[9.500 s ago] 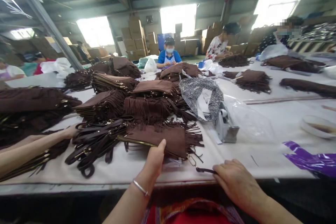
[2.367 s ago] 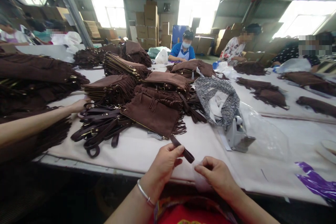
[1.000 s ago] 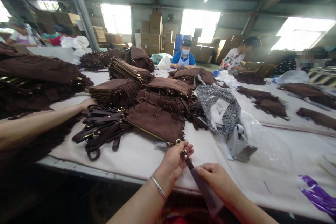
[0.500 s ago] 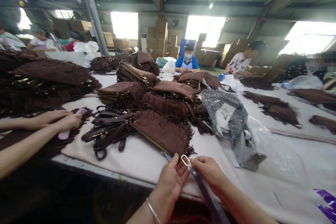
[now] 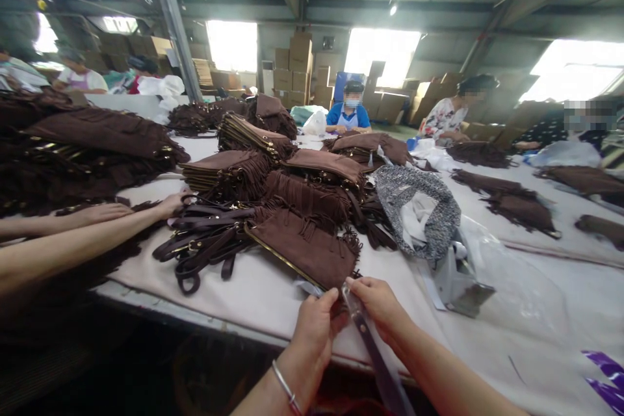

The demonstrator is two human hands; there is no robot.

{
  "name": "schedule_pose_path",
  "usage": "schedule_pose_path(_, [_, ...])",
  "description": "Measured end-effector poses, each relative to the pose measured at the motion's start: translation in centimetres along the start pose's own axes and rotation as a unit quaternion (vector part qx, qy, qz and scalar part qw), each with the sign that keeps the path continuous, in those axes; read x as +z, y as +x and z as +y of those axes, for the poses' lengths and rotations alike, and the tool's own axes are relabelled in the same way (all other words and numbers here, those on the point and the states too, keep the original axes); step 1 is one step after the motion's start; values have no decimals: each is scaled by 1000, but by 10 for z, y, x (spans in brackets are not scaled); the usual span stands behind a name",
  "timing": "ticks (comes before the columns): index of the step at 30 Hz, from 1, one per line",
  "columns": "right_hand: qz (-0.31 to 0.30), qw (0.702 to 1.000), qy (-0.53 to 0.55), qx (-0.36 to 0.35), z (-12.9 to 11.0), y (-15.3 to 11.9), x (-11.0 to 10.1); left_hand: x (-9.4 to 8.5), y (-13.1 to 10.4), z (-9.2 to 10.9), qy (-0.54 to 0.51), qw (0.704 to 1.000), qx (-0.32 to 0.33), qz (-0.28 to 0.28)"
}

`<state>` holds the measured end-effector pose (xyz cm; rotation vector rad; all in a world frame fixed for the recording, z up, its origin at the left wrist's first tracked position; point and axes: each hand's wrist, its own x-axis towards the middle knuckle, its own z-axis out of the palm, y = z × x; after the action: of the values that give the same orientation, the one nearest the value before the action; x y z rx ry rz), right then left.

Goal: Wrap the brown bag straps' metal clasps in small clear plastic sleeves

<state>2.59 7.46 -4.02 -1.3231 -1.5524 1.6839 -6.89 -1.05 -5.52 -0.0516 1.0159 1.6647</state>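
My right hand point(image 5: 380, 305) pinches a dark brown strap point(image 5: 373, 348) just by its metal clasp point(image 5: 346, 292). The strap hangs down over the table edge towards me. Close by on the left, my left hand point(image 5: 312, 331), with a bracelet on the wrist, is closed at the near corner of a brown fringed bag point(image 5: 305, 244); its fingertips are partly hidden. The bag lies flat, its gold zipper edge facing me. Left of it sits a heap of dark straps point(image 5: 195, 240) with gold fittings.
Stacked brown bags point(image 5: 224, 169) stand behind. A co-worker's hand point(image 5: 173, 205) reaches to the straps from the left. On the right are a grey speckled cloth point(image 5: 419, 208), a metal tape dispenser point(image 5: 463, 289) and clear plastic point(image 5: 517, 286). Other people sit across the table.
My two hands have drawn together, and the clasp, fully visible before, is now partly covered at the bag's corner. The co-worker's hand has left a pink brush and reached right to the straps.
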Motion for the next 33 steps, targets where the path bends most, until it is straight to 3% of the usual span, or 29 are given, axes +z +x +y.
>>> schedule_pose_path(10, [0, 997, -72, -13, -2, 4, -1, 12, -11, 6, 59, 998, -28, 3])
schedule_pose_path(15, [-120, 988, 31, 90, 6, -26, -27, 10, -9, 5, 7, 999, -27, 17])
schedule_pose_path(19, [-182, 978, -10, 101, 13, -50, -37, 9, -2, -1, -9, 999, -12, 52])
schedule_pose_path(23, [-165, 984, -30, 64, 12, -49, -24, 9, 1, -5, -16, 999, -10, 44])
schedule_pose_path(30, [-130, 984, 103, 64, 15, -31, 2, 1, -6, 1, -17, 999, -32, -12])
schedule_pose_path(33, [-133, 983, 101, 72, 15, -32, 5, -1, -9, 4, -14, 999, -46, -20])
